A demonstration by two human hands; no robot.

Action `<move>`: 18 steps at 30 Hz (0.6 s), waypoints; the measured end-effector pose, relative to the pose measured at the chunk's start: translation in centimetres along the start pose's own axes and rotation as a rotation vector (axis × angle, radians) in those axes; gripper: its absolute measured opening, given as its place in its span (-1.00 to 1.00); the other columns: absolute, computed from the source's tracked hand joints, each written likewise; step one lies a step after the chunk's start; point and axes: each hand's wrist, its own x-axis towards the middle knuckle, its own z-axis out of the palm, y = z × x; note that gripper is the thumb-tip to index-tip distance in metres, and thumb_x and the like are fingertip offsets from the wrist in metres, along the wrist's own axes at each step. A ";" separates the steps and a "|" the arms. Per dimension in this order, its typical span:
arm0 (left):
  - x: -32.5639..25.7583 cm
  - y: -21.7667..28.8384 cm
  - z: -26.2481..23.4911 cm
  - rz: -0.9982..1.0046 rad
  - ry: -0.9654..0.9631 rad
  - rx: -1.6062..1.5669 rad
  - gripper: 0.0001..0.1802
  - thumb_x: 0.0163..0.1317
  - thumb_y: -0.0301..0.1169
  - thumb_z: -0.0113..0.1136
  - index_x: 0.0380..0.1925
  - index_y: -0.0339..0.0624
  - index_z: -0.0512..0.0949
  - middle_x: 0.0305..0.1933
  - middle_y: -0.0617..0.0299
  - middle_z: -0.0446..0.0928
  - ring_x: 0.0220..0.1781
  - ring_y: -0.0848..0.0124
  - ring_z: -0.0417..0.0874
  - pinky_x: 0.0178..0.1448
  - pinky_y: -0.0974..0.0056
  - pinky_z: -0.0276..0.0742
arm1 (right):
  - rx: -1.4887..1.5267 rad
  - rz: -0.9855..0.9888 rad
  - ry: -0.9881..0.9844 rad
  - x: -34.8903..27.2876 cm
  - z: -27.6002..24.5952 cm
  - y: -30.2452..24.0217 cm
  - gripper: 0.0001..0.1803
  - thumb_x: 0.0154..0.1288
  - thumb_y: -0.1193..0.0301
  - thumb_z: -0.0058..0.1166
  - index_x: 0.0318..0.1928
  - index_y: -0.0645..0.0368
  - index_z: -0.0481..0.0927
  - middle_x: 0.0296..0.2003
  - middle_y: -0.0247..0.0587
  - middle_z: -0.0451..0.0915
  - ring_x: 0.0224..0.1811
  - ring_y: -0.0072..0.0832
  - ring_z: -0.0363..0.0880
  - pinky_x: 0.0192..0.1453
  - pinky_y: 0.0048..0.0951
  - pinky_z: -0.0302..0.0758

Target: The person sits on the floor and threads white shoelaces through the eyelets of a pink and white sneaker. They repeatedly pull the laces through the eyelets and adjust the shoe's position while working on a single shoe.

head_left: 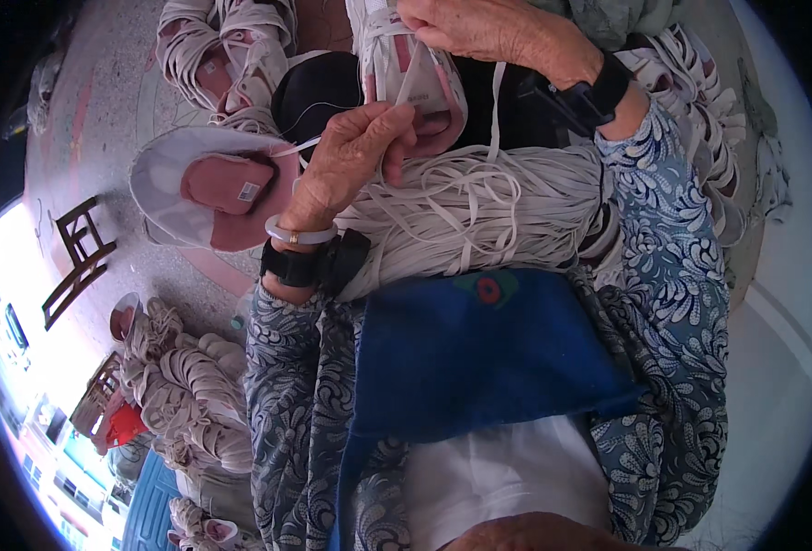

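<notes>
A white and pink shoe (440, 84) with a pink lining lies at the top, toe away from me. Over its opening a flat white shoelace (412, 69) runs slanting up from my left hand (355, 151), which pinches it between thumb and fingers. Higher up, my right hand (493, 32) has its fingertips closed at the lacing; another length of lace hangs below that hand. What its fingertips grip is partly hidden, but it looks like lace. Across my lap, just below the shoe, rests a thick bundle of white laces (479, 211).
Left of my hand sits a white and pink shoe upper (227, 184). Laced shoes are piled at the upper left (227, 55), along the right (700, 110) and at the lower left (195, 386). A small wooden chair (80, 257) lies on the floor. Blue cloth (488, 358) covers my lap.
</notes>
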 end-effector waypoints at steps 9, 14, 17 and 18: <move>0.2 2.2 -4.2 0.059 0.112 -0.510 -0.66 0.40 -0.21 -0.08 -0.52 -0.14 0.42 -0.67 0.37 0.24 -0.68 0.53 0.30 -0.54 0.42 0.28 | -0.218 -0.033 0.339 -1.7 4.9 0.5 -0.87 0.24 0.42 0.06 -0.37 0.19 0.42 -0.44 -0.15 0.39 -0.51 -0.33 0.43 -0.40 -0.30 0.43; -1.2 2.0 -4.0 0.077 0.067 -0.292 -0.68 0.39 -0.21 -0.05 -0.47 -0.16 0.48 -0.62 0.38 0.35 -0.68 0.57 0.33 -0.56 0.46 0.27 | 0.045 0.088 0.325 -5.0 5.8 -0.9 -0.84 0.25 0.44 0.08 -0.38 0.23 0.39 -0.46 -0.08 0.37 -0.55 -0.34 0.41 -0.50 -0.37 0.39; -2.3 1.0 -1.9 0.087 0.008 -0.051 -0.71 0.37 -0.24 0.02 -0.26 -0.21 0.62 -0.51 0.35 0.50 -0.69 0.63 0.36 -0.58 0.50 0.28 | 0.161 0.111 0.336 -5.3 4.9 -1.1 -0.84 0.31 0.42 0.06 -0.35 0.26 0.45 -0.51 -0.15 0.40 -0.60 -0.37 0.39 -0.48 -0.35 0.40; -2.5 1.1 -1.0 0.016 -0.018 -0.027 -0.72 0.37 -0.26 0.05 -0.17 -0.21 0.63 -0.50 0.37 0.49 -0.63 0.63 0.36 -0.50 0.51 0.31 | 0.256 0.182 0.339 -5.3 4.5 -1.4 -0.84 0.33 0.40 0.04 -0.31 0.26 0.50 -0.52 -0.16 0.46 -0.54 -0.42 0.45 -0.43 -0.37 0.42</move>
